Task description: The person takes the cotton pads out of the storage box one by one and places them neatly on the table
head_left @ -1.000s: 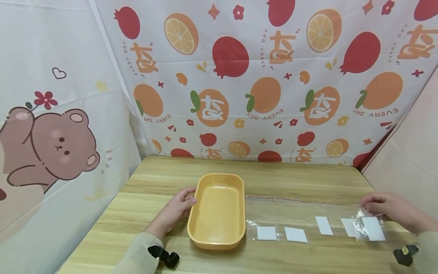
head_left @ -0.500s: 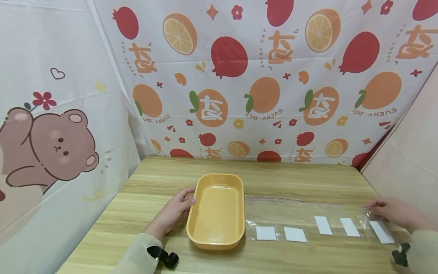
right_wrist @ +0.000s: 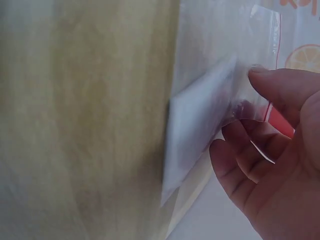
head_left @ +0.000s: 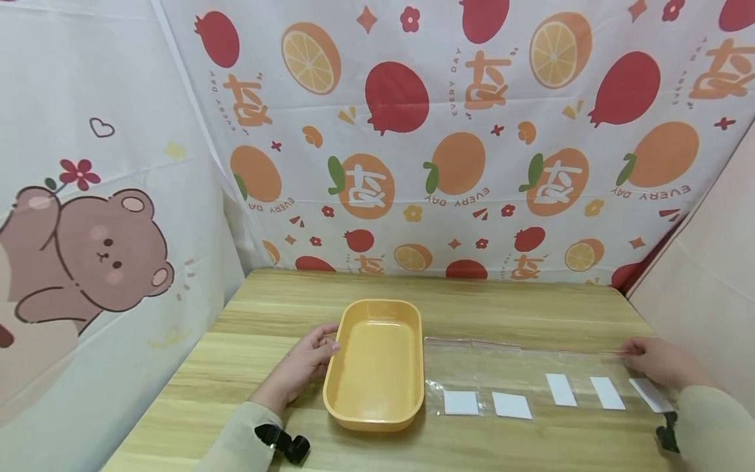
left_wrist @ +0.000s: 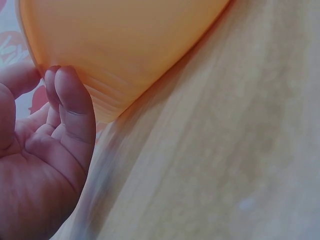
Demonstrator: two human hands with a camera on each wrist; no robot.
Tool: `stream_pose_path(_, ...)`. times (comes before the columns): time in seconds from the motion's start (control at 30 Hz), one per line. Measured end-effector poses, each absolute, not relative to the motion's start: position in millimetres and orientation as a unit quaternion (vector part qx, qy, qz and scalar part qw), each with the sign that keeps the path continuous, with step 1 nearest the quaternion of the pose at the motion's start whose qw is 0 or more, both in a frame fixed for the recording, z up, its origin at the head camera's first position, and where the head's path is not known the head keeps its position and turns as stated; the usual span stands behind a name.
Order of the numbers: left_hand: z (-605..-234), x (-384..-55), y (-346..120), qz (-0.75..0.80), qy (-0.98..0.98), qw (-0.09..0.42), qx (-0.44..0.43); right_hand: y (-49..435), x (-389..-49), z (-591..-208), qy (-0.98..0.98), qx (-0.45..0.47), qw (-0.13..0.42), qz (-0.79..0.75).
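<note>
A yellow oblong tray (head_left: pixel 377 373) sits near the middle of the wooden table. At its left side my left hand (head_left: pixel 297 368) holds the rim; in the left wrist view the fingertips (left_wrist: pixel 72 85) meet the tray's outer wall. Far to the right, my right hand (head_left: pixel 663 364) pinches the edge of a clear zip-lock bag (right_wrist: pixel 207 65), thumb on one face and fingers behind. A white card (right_wrist: pixel 200 125) is inside that bag. Between tray and right hand lie several similar clear bags (head_left: pixel 492 367) in a row, with white cards (head_left: pixel 512 405) near their lower ends.
The wooden table (head_left: pixel 472 446) extends in front of the tray and bags. A fruit-print cloth (head_left: pixel 472 242) hangs along the back edge, a bear-print cloth (head_left: pixel 112 262) at the left, and a pale cloth (head_left: pixel 714 262) at the right.
The right hand has lowered its bag at the right end of the row; the bag now lies flatter and overlaps the neighbouring one less. The left hand and tray stay put.
</note>
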State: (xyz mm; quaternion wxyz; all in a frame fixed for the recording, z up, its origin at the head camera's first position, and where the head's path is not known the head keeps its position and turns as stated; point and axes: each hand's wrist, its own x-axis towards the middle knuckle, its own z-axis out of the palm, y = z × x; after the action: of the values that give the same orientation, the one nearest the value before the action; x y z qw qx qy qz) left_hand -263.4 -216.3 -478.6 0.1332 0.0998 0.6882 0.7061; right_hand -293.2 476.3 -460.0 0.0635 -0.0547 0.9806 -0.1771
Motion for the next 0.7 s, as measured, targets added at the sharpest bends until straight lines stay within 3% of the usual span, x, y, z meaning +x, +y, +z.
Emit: stream_pose_path(0.7, -480.8, -264.8, -217.3, 0.700, 0.692, 0.140, 0.102, 466.5, -282.7, -458.1, 0.985, -0.036, 0.051, -0.164)
